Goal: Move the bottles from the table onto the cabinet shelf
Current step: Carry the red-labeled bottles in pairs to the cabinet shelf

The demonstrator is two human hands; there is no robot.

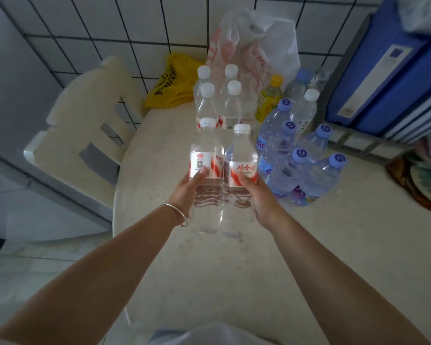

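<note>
My left hand (187,189) grips a clear water bottle (207,155) with a white cap and a red-and-white label. My right hand (255,197) grips a second bottle of the same kind (240,155). Both bottles are upright, side by side and lifted above the cream table (209,270). Behind them several more white-capped bottles (230,103) stand on the table. To the right stands a cluster of blue-capped bottles (306,170), with a yellow-capped bottle (269,98) and another white-capped bottle (306,110) behind. No cabinet shelf is in view.
A cream plastic chair (85,125) stands left of the table. A yellow bag (172,83) and a white-and-red plastic bag (254,46) lie at the back by the tiled wall. Blue binders (383,70) in a grey rack stand at the right.
</note>
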